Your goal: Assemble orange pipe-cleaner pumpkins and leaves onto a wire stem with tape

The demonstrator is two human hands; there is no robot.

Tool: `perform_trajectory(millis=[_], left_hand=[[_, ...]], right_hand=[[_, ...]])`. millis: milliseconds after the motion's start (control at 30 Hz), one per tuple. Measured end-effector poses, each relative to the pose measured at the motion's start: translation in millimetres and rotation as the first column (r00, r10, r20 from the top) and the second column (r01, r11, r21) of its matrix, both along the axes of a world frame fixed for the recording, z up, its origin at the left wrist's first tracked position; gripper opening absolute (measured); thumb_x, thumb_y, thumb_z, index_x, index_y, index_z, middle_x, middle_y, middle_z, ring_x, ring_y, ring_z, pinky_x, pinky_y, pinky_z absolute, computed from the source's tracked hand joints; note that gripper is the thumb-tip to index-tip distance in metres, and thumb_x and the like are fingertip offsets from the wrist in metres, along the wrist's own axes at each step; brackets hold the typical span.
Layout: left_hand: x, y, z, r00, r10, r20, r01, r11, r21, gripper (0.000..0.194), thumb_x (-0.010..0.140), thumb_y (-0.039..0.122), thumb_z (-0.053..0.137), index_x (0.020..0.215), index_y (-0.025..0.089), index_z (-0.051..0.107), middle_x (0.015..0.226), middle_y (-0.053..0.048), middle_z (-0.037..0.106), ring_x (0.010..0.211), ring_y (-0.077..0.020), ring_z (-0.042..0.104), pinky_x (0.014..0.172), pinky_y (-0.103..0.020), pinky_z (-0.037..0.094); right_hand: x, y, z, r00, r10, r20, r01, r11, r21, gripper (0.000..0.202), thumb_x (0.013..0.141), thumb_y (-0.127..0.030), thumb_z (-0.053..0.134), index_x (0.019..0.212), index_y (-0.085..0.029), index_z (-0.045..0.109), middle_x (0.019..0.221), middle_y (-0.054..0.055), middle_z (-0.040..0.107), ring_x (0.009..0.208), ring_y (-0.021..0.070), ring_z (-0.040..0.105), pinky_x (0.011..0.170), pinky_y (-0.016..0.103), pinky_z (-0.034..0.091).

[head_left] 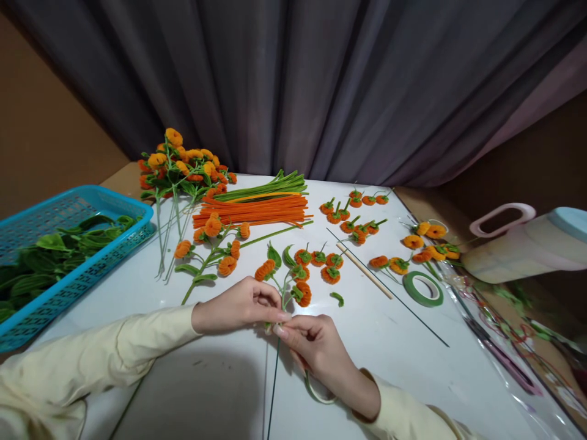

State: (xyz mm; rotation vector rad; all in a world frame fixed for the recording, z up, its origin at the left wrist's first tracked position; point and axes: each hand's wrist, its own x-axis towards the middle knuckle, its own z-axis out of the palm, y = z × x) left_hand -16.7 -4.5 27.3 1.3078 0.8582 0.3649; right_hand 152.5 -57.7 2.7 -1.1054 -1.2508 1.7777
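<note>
Fingertips of my left hand (243, 307) pinch the stem of a small pipe-cleaner flower branch (285, 287), with orange blooms and green leaves above the fingers. Close beside it, my right hand (323, 351) is closed at the same stem, thumb and finger meeting just under the left fingertips. A dark thin wire (274, 385) runs down from the pinch toward me. Below my right palm shows part of a pale green ring (321, 394), probably a tape roll, mostly hidden by the hand. Loose orange flower heads (330, 274) lie just beyond the branch.
At left stands a blue basket (132, 229) of green leaves. Finished flower stems (183, 165), orange pipe cleaners (252, 211) and green ones (270, 186) lie at the back. Rightward are a wooden stick (364, 271), green tape (424, 289), pink-handled scissors (511, 366) and a pitcher (527, 244).
</note>
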Motion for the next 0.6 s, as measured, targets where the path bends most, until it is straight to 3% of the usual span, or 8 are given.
perform_trajectory(millis=[333, 600], left_hand=[[-2.0, 0.0, 6.7, 0.998, -0.056, 0.008, 0.055, 0.995, 0.08, 0.021, 0.073, 0.031, 0.065, 0.066, 0.013, 0.057, 0.059, 0.003, 0.054, 0.058, -0.0085, 0.047, 0.055, -0.018, 0.038], [-2.4, -2.5, 8.1, 0.996, -0.086, -0.023, 0.089, 0.983, 0.163, 0.021, 0.075, 0.033, 0.063, 0.068, 0.013, 0.057, 0.062, 0.004, 0.049, 0.058, -0.0079, 0.041, 0.053, -0.018, 0.033]], right_hand=[[10.7, 5.8, 0.9, 0.964, 0.219, -0.152, -0.225, 0.974, -0.019, 0.038, 0.083, -0.042, 0.057, 0.092, -0.008, 0.07, 0.038, -0.007, 0.043, 0.03, 0.0023, 0.027, 0.034, 0.017, 0.021], [6.9, 5.2, -0.2, 0.979, 0.179, -0.093, -0.177, 0.984, 0.022, 0.038, 0.081, -0.044, 0.059, 0.073, -0.008, 0.069, 0.038, -0.006, 0.042, 0.031, 0.0026, 0.026, 0.034, 0.017, 0.02]])
